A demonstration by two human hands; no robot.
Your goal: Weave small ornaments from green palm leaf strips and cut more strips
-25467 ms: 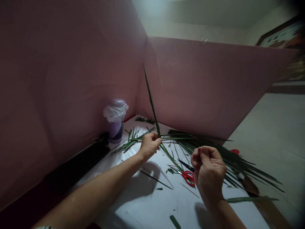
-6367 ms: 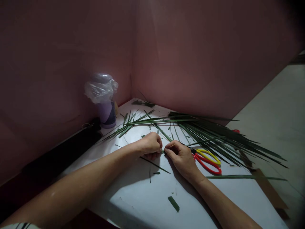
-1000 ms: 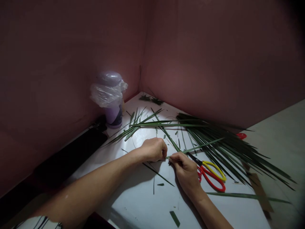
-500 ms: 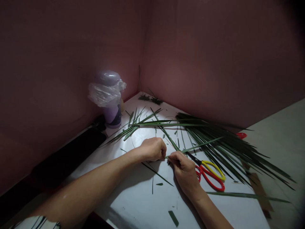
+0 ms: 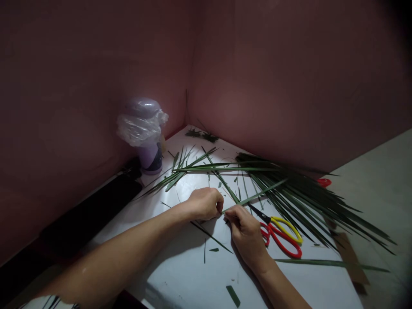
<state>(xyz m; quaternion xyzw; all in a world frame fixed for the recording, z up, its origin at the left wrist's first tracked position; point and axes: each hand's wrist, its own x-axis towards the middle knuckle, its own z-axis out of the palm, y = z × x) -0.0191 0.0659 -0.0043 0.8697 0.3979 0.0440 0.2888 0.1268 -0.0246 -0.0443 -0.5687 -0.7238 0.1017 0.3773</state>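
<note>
Over the white tabletop [image 5: 193, 270] my two hands meet, fingertips almost touching. My left hand [image 5: 206, 203] is closed in a pinch on the near end of a green leaf strip [image 5: 262, 192]. My right hand [image 5: 246, 227] pinches the same strip close by; the strip's free part slants up to the right. The exact grip is partly hidden behind the fingers. Just right of my right hand lie scissors [image 5: 283, 231] with red and yellow handles, their dark blades pointing up-left.
A pile of long green leaves [image 5: 299, 193] spreads across the right side. More leaf strips [image 5: 189, 165] and cut scraps [image 5: 233, 296] lie about. At the back left stands a purple bottle [image 5: 150, 159] topped with clear plastic. Pinkish walls [image 5: 273, 86] meet behind the table.
The leaf strip's free end has drawn slightly down and left toward my hands. Both hands keep their pinch. The whole view has shifted a little.
</note>
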